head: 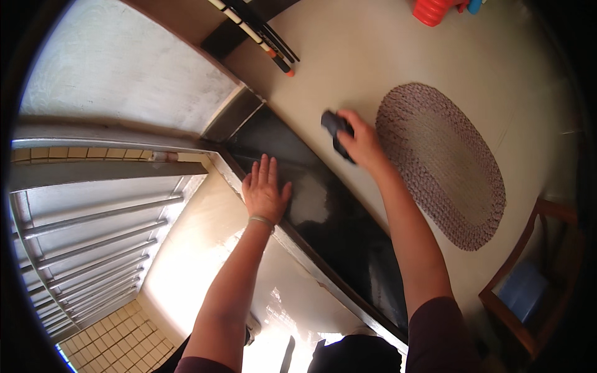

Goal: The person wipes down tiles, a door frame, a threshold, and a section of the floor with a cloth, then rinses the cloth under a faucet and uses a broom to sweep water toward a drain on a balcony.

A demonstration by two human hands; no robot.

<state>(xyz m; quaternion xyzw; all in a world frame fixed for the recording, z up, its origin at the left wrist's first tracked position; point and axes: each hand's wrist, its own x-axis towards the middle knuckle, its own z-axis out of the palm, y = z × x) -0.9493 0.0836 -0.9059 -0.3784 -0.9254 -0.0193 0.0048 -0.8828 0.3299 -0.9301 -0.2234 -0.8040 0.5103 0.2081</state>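
Note:
My left hand [266, 189], with a band at the wrist, is palm down at the outer edge of a polished black threshold slab [326, 242]. Its fingers are spread a little and it holds nothing. Beyond the slab, my right hand [361, 138] grips a black object [342, 135] over the pale floor. Motion blur leaves unclear what this object is. To the right of that hand, and apart from the object, lies an oval braided rug [447, 163]. A metal door sill [317, 275] runs along the slab's near side, beneath my left wrist.
At the left stands a barred metal gate [100, 221]. Slender banded rods [254, 35] lean by the wall at the top. A red plastic item [430, 11] is at the upper right. Lower right is a wooden-framed piece of furniture [508, 321] with a blue object [522, 289].

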